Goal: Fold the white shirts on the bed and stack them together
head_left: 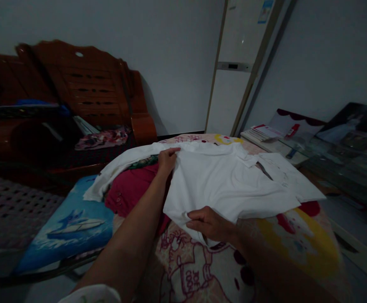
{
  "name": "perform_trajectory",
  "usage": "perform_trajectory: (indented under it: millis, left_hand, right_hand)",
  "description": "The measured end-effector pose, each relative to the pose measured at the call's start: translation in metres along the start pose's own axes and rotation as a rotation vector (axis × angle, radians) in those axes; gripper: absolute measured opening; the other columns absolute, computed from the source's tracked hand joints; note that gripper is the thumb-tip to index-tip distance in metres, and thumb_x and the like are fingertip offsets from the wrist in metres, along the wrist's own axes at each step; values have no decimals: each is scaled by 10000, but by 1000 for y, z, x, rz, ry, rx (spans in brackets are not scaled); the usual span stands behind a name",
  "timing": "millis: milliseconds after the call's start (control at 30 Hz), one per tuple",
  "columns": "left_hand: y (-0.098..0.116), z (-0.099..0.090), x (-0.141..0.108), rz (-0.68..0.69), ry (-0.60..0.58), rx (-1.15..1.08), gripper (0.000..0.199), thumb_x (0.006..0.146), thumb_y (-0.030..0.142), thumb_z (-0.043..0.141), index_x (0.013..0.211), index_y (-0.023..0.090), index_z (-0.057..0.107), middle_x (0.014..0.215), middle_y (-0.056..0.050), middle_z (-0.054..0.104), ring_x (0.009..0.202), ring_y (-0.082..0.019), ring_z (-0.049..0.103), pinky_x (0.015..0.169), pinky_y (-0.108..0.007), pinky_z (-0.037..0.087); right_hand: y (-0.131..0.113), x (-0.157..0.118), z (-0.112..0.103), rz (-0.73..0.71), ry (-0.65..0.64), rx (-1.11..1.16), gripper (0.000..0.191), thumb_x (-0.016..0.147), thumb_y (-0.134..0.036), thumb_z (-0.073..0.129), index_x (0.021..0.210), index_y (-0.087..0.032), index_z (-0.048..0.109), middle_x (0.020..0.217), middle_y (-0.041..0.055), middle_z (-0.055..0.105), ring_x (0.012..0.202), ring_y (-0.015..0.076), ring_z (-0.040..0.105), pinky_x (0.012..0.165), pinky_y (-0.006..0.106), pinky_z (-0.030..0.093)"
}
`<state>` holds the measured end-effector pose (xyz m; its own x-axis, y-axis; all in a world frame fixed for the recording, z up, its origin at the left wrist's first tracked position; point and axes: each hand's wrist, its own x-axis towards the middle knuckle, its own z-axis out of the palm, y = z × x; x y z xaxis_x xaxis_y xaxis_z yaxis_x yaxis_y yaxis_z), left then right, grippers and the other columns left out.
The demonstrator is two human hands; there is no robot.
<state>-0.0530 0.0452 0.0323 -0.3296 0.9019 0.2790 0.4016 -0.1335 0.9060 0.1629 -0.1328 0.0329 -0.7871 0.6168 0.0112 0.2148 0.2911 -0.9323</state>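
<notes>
The white shirt (208, 176) lies flat but rumpled on a printed cloth (190, 273), soft creases running across its plain fabric. One part stretches out to the right, while the near edge is bunched up and hangs slightly open in a loop.

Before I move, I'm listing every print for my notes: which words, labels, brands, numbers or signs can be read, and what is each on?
"JOE", with "COO" below, its end unclear: patterned cover.
Too small or blurred: blue label on the tall white unit; any print on the stacked papers or red item.
White garment in the hands: no text I can make out.
</notes>
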Motion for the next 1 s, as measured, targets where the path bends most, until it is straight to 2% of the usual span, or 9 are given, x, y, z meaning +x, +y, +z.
perform_trajectory:
  millis: [100, 167, 233, 367, 567, 667, 767, 900, 1000]
  left_hand:
    - [-3, -8, 1, 58, 45, 339, 460, 725, 30, 486, 1078, 143, 757, 1070, -77, 751, 1032, -228, 670, 987, -313, 465]
    - [-5, -10, -1, 42, 8, 502, 461, 746, 14, 473, 1104, 120, 744, 1148, -109, 726, 1116, -247, 643, 1034, -321, 435]
    - [-6, -10, -4, 29, -33, 590, 476, 772, 12, 461, 1168, 105, 709, 1208, -133, 696, 1163, -263, 621, 1047, -338, 425]
    - [-8, -12, -6, 101, -94, 625, 497, 794, 24, 481, 1267, 83, 622, 1288, -177, 637, 1225, -293, 577, 1071, -377, 401]
    - [-11, -18, -4, 212, -201, 593, 446, 678, -51, 552, 1088, 97, 644, 1218, -167, 655, 1218, -321, 573, 1072, -387, 408]
    - [-8, -19, -3, 217, -211, 588, 461, 669, -47, 552, 1100, 92, 635, 1238, -182, 644, 1222, -328, 569, 1074, -405, 407]
    - [-10, -21, 0, 207, -209, 595, 464, 662, 1, 592, 1113, 101, 638, 1273, -194, 628, 1235, -333, 561, 1086, -418, 399]
    - [-18, -22, 4, 243, -221, 641, 468, 640, 45, 612, 1096, 143, 653, 1217, -145, 668, 1213, -314, 578, 1067, -418, 426]
    - [-8, -23, 3, 298, -182, 646, 430, 641, 60, 621, 1060, 141, 672, 1173, -128, 679, 1163, -310, 603, 1048, -423, 440]
  right_hand:
    - [1, 2, 2, -39, 8, -80, 297, 928, -309, 524, 671, -159, 531, 604, -64, 408, 576, 74, 357, 552, 218, 276]
    - [2, 2, 3, -59, -7, -113, 235, 933, -308, 529, 859, -139, 673, 689, -33, 555, 619, 87, 446, 595, 214, 331]
    - [3, 2, 4, -73, -47, -134, 301, 941, -332, 532, 1107, -146, 701, 848, 18, 667, 691, 106, 530, 648, 218, 380]
    - [4, 3, 7, -105, -122, -257, 386, 910, -399, 598, 1212, -180, 697, 910, 53, 710, 715, 118, 568, 679, 225, 402]
    - [4, -3, 4, -2, -75, -174, 391, 849, -397, 667, 1177, -191, 720, 768, 14, 674, 604, 95, 494, 570, 211, 368]
    - [6, -8, -10, 109, 107, -44, 364, 822, -363, 671, 1112, -155, 742, 624, -14, 603, 523, 80, 418, 485, 197, 310]
    - [10, -12, -40, 100, 422, -20, 320, 815, -337, 631, 1018, -122, 754, 632, 7, 619, 546, 98, 492, 500, 205, 363]
    - [20, -37, -104, 168, 931, -250, 270, 817, -292, 569, 953, -136, 742, 674, 33, 662, 597, 138, 566, 576, 245, 437]
    - [28, -76, -149, 397, 1265, -628, 257, 824, -235, 528, 942, -153, 741, 823, 84, 715, 761, 191, 633, 716, 288, 464]
